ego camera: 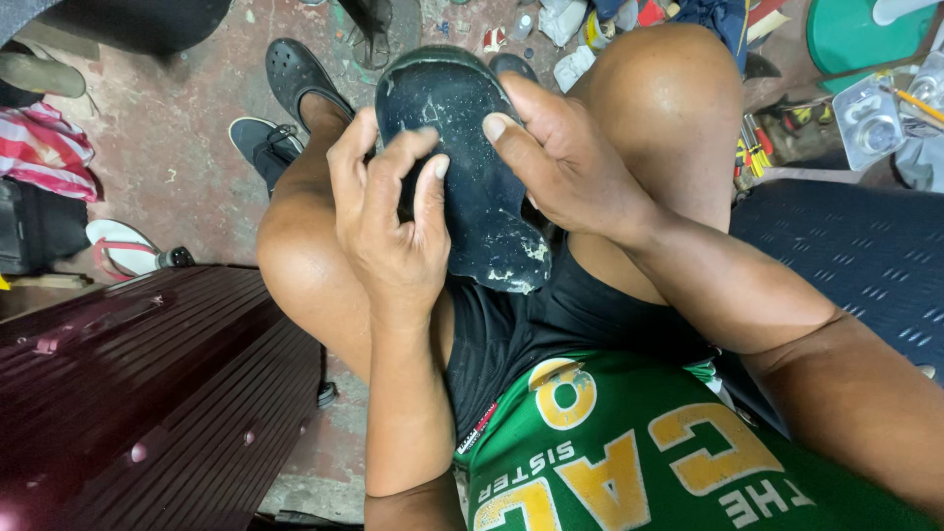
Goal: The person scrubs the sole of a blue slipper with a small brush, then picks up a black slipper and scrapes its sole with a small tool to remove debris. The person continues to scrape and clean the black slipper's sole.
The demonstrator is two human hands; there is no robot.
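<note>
Stained concrete floor (197, 128) lies below, strewn with sandals. Both the left hand (388, 221) and right hand (560, 162) clamp a dark shoe sole (462, 147) over the knees.

A clear plastic blister package (865, 120), roughly rectangular with moulded round cavities, lies at the far right edge beside scattered tools. A small red-and-white packet (494, 38), possibly a crumpled wrapper, sits on the floor at the top centre. No screens or signs observed.
</note>
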